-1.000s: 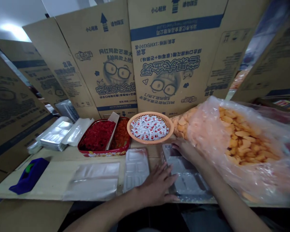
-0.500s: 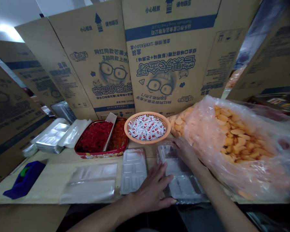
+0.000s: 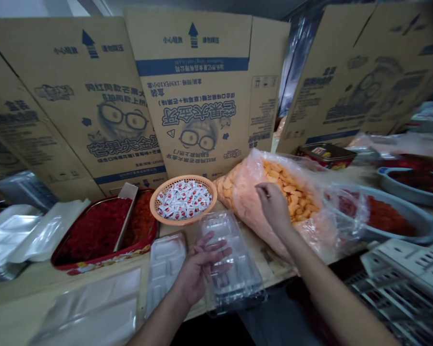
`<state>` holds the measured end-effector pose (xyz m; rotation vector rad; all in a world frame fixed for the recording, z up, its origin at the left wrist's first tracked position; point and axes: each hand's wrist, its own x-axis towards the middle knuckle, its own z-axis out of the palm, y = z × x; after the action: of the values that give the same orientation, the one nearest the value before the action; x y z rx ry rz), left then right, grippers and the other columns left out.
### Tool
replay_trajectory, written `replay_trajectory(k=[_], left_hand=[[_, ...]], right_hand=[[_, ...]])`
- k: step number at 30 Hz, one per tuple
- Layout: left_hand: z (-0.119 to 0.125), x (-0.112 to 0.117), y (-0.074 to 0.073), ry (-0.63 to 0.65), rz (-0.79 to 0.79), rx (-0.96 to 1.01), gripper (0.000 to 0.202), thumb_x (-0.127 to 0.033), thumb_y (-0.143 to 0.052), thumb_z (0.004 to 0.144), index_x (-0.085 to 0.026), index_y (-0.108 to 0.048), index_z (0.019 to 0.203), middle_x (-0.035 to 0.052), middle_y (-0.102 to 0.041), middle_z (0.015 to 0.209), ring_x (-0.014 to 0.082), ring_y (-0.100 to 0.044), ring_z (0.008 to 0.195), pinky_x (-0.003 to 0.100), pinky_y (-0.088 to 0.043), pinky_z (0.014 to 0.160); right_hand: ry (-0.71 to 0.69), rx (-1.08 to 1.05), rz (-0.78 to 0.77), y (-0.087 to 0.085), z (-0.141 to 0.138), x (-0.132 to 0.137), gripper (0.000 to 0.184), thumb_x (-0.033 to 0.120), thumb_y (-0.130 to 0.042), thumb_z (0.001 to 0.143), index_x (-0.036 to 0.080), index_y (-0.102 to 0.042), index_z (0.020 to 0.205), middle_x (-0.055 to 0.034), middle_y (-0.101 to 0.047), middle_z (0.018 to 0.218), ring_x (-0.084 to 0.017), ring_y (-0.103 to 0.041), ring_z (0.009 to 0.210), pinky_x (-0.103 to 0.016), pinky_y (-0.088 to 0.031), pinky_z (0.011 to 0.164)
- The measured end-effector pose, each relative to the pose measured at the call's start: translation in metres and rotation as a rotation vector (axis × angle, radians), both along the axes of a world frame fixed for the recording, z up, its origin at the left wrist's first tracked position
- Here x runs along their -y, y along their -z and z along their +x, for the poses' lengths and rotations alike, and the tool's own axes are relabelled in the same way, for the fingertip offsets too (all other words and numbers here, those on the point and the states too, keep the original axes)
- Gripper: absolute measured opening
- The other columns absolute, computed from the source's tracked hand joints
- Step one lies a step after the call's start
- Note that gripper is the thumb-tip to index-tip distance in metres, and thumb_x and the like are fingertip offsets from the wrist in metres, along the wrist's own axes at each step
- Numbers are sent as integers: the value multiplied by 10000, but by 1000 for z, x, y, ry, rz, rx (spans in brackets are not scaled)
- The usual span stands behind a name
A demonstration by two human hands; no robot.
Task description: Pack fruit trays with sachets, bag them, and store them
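Observation:
My left hand [image 3: 195, 271] has its fingers spread across a clear plastic tray [image 3: 234, 269], which lies tilted at the table's front edge. My right hand [image 3: 273, 206] is curled against a clear bag of orange crisps [image 3: 238, 202], its fingertips at the bag's surface. Whether those fingers hold a piece is hidden. A white plastic tray [image 3: 165, 271] lies just left of my left hand. An orange woven basket of red-and-white sachets [image 3: 162, 204] stands behind it.
A red tin [image 3: 82, 254] holds chopped red and orange food. Flat plastic sheets [image 3: 90, 307] and stacked foil trays [image 3: 7, 235] lie left. A grey basin of red food [image 3: 404, 226] and white crates [image 3: 407, 274] are right. Cardboard panels [image 3: 209, 91] stand behind.
The view has swung right, bringing basins and crates into sight. The clear tray has shifted left and now lies under my left hand. My right hand has moved from the tray to the bag.

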<state>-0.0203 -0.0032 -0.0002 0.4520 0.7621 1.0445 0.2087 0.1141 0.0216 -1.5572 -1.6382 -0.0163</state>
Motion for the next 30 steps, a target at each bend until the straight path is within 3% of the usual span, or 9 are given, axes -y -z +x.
replay_trajectory(k=[2, 5, 9, 13, 16, 20, 22, 25, 30], left_hand=[[-5, 1, 2, -15, -28, -16, 620, -21, -603, 684, -156, -405, 1256, 157, -602, 1181, 313, -597, 1072, 452, -506, 855], [-7, 1, 4, 3, -47, -28, 632, -3, -594, 672, -154, -404, 1255, 159, -605, 1175, 315, -602, 1065, 443, -512, 841], [0, 2, 4, 55, -51, -17, 623, 5, -588, 659, -142, -422, 1242, 173, -584, 1208, 325, -596, 1073, 455, -508, 845], [9, 5, 3, 86, -57, -27, 626, -2, -605, 657, -147, -427, 1239, 170, -574, 1223, 316, -598, 1072, 452, -509, 848], [12, 6, 4, 93, -78, -42, 627, 3, -605, 653, -144, -419, 1234, 168, -581, 1209, 299, -615, 1042, 430, -520, 828], [14, 5, 7, 75, -69, -31, 621, 1, -579, 667, -148, -397, 1242, 157, -594, 1185, 277, -626, 1023, 416, -522, 821], [19, 5, 7, 67, -68, -35, 631, -4, -587, 665, -158, -393, 1245, 151, -589, 1193, 272, -622, 1030, 410, -522, 819], [28, 5, 6, 77, -45, -8, 672, 1, -607, 641, -161, -384, 1254, 158, -581, 1204, 287, -615, 1040, 409, -522, 803], [42, 7, 7, 77, -27, 73, 735, 15, -654, 583, -168, -391, 1245, 153, -589, 1180, 298, -628, 1004, 417, -515, 787]], right_hand=[[62, 97, -260, 8, 44, -6, 284, 74, -403, 820, 114, -648, 957, -150, -628, 1002, -253, -578, 943, -364, -447, 808], [-35, 132, -438, 22, 88, -5, 402, -80, -415, 618, 111, -691, 841, -108, -675, 854, -214, -632, 805, -298, -476, 735], [-205, 221, -528, 31, 96, 9, 515, -68, -460, 580, 146, -665, 1002, -83, -673, 1025, -180, -629, 903, -244, -466, 777], [-198, 273, -511, 32, 84, 17, 499, 14, -509, 656, 186, -599, 1115, -57, -685, 918, -186, -625, 805, -281, -449, 724], [-131, 304, -406, 28, 84, 18, 377, 68, -536, 684, 199, -619, 1028, -45, -668, 828, -210, -603, 810, -322, -425, 747], [49, -95, -162, 12, 89, 23, 157, 208, -566, 706, 156, -611, 847, -69, -618, 794, -213, -580, 759, -342, -465, 693], [35, -513, -153, 0, 81, 32, 253, 305, -609, 680, 164, -591, 889, -27, -574, 726, -182, -565, 632, -336, -493, 602], [-180, -967, -330, -14, 47, 52, 373, 342, -716, 579, 184, -584, 890, -3, -582, 729, -158, -583, 568, -323, -523, 561], [-385, -932, -494, -5, -24, 74, 297, 367, -721, 621, 178, -599, 815, -31, -644, 751, -166, -608, 610, -297, -523, 553]])
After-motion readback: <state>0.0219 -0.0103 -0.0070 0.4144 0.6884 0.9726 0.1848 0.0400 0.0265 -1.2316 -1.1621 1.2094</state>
